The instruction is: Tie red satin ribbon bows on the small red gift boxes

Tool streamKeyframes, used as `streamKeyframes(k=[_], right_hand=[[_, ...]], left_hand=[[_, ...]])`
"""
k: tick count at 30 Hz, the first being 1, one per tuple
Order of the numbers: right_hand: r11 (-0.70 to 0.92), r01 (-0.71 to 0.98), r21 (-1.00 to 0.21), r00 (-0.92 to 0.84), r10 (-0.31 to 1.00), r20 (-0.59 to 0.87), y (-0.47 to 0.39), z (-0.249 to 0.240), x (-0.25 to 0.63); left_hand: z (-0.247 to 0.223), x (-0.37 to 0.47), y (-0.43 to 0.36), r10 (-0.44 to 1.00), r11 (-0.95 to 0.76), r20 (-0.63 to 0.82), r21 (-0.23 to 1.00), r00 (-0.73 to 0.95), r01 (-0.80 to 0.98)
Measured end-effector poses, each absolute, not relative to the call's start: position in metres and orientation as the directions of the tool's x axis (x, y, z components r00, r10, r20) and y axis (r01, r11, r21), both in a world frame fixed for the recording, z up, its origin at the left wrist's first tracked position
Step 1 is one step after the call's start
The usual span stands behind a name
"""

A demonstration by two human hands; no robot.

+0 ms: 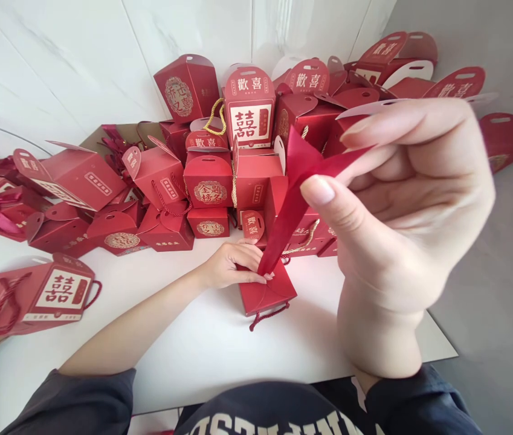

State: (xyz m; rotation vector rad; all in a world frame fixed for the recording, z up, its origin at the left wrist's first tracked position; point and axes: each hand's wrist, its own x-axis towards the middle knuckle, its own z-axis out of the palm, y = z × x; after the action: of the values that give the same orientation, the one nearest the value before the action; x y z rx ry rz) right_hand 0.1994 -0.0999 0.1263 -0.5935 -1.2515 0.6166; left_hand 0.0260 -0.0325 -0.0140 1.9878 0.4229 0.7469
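Note:
A small red gift box (pixel 274 293) with a dark red cord at its front edge stands on the white table. From its top a shiny red ribbon (pixel 283 225) runs up towards the camera. My left hand (pixel 238 264) rests on the box top, its fingers pinching the lower end of the ribbon there. Raised close to the camera on the right, my right hand (pixel 401 199) holds the ribbon's upper end between thumb and fingers. The ribbon is stretched between both hands, and a short end sticks up beside my right thumb.
Many red gift boxes (pixel 208 184) are stacked along the tiled wall behind. Boxes with ribbon bows (pixel 0 205) sit at the far left. Another box with rope handles (pixel 63 293) lies at the left front. The white table's edge (pixel 442 341) runs along the right.

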Motion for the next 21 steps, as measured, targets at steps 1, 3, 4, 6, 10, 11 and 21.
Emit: streamKeyframes(k=[1,3,4,6,10,11,21], right_hand=[[0.712,-0.122,-0.692,0.177,0.702,0.69,-0.097,0.125,0.199],[0.737,-0.145,-0.66,0.16,0.676,0.719,-0.091,0.123,0.198],[0.754,-0.147,-0.64,0.168,0.656,0.735,-0.088,0.123,0.198],[0.778,-0.153,-0.609,0.204,0.628,0.751,-0.085,0.122,0.197],[0.767,-0.155,-0.623,0.164,0.642,0.749,-0.087,0.122,0.199],[0.757,-0.15,-0.636,0.123,0.652,0.748,-0.089,0.122,0.199],[0.678,-0.079,-0.731,-0.051,0.73,0.682,-0.087,0.124,0.213]], left_hand=[[-0.014,0.025,-0.032,0.563,-0.504,0.332,0.864,0.757,-0.005],[-0.011,0.024,-0.031,0.54,-0.51,0.33,0.86,0.775,-0.011],[-0.009,0.023,-0.031,0.522,-0.512,0.322,0.859,0.79,-0.011],[-0.004,0.02,-0.03,0.49,-0.518,0.299,0.856,0.819,-0.003],[0.001,0.019,-0.031,0.488,-0.526,0.273,0.85,0.829,0.03],[0.001,0.02,-0.032,0.493,-0.524,0.276,0.851,0.825,0.028],[0.002,0.027,-0.034,0.487,-0.587,0.289,0.807,0.825,0.063]])
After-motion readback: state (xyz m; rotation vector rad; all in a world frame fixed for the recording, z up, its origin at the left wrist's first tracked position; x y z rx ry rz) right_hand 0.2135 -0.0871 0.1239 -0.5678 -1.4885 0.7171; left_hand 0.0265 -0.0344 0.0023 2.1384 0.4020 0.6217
